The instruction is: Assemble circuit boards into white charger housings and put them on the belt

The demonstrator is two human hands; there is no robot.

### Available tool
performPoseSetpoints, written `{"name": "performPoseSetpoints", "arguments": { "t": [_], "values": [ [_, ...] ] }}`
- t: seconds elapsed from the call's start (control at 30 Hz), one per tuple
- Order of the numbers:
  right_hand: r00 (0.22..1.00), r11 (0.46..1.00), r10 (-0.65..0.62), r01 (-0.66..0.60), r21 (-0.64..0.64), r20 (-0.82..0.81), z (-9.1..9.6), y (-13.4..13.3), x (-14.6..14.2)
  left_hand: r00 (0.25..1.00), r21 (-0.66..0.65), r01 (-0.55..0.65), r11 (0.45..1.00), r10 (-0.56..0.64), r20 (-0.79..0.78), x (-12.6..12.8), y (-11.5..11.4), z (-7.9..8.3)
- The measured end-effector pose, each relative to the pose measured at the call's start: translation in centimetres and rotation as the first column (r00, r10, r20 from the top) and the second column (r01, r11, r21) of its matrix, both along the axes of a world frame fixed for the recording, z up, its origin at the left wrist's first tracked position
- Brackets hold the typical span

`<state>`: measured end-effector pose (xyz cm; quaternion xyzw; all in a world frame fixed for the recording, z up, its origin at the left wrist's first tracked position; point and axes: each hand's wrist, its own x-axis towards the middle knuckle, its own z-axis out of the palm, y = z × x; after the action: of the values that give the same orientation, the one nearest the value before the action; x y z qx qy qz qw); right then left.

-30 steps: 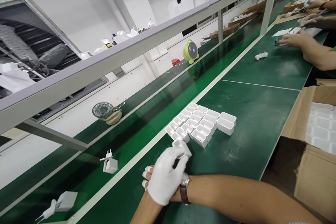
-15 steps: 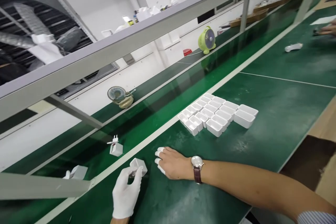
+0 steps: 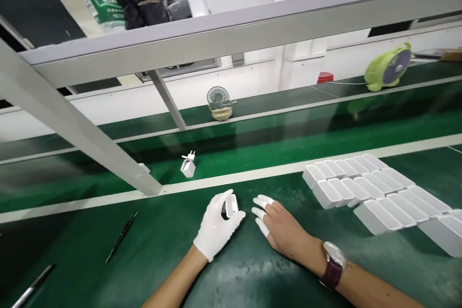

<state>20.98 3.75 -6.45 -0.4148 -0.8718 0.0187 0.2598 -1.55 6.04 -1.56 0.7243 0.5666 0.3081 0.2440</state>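
My left hand (image 3: 216, 226), in a white glove, is closed around a small white plastic case (image 3: 231, 205) just above the green bench. My right hand (image 3: 281, 226) lies flat on the bench right beside it, fingers spread, with white cots on the fingertips and a watch (image 3: 334, 264) on the wrist; it holds nothing. To the right, several white plastic cases (image 3: 364, 187) stand packed in rows on the bench. A white plug adapter (image 3: 188, 167) with its prongs up sits on the conveyor belt beyond my left hand.
A grey frame post (image 3: 83, 134) slants down to the belt edge at left. Two dark pen-like tools (image 3: 121, 237) lie on the bench at lower left. A small grey fan (image 3: 219, 102) and a green fan (image 3: 388, 67) stand on the far side.
The view has swung left. My left hand with the white case moved up beside my right hand. The plug adapter sits farther along the belt relative to my hands.
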Motion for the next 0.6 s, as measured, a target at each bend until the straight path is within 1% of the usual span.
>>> {"name": "performPoseSetpoints", "arguments": {
  "t": [0.07, 0.17, 0.27, 0.4, 0.47, 0.6],
  "values": [
    [1.000, 1.000, 0.003, -0.002, 0.028, -0.020, -0.1, -0.1, 0.0, 0.999, -0.037, -0.003, 0.999, 0.004, 0.043, -0.1, -0.2, -0.2],
    [0.999, 0.998, 0.011, -0.009, 0.056, -0.032, -0.5, -0.3, 0.1, 0.993, -0.073, -0.044, 0.996, 0.052, 0.109, -0.2, -0.5, -0.4],
    [0.999, 0.997, 0.030, -0.029, 0.078, -0.016, -1.2, -0.4, 0.4, 0.984, -0.098, -0.074, 0.992, 0.089, 0.155, -0.1, -0.8, -0.5],
    [0.999, 0.994, 0.033, -0.035, 0.105, 0.017, -2.2, -0.3, 0.5, 0.979, -0.128, -0.074, 0.989, 0.097, 0.181, -0.1, -1.2, -0.4],
    [0.999, 0.992, 0.033, -0.035, 0.124, 0.016, -2.3, -0.2, 0.5, 0.978, -0.133, -0.073, 0.988, 0.098, 0.187, -0.2, -1.3, -0.4],
    [0.999, 0.989, 0.028, -0.030, 0.143, 0.015, -1.8, -0.2, 0.3, 0.978, -0.125, -0.075, 0.989, 0.097, 0.183, -0.2, -1.3, -0.3]
  ]
}}
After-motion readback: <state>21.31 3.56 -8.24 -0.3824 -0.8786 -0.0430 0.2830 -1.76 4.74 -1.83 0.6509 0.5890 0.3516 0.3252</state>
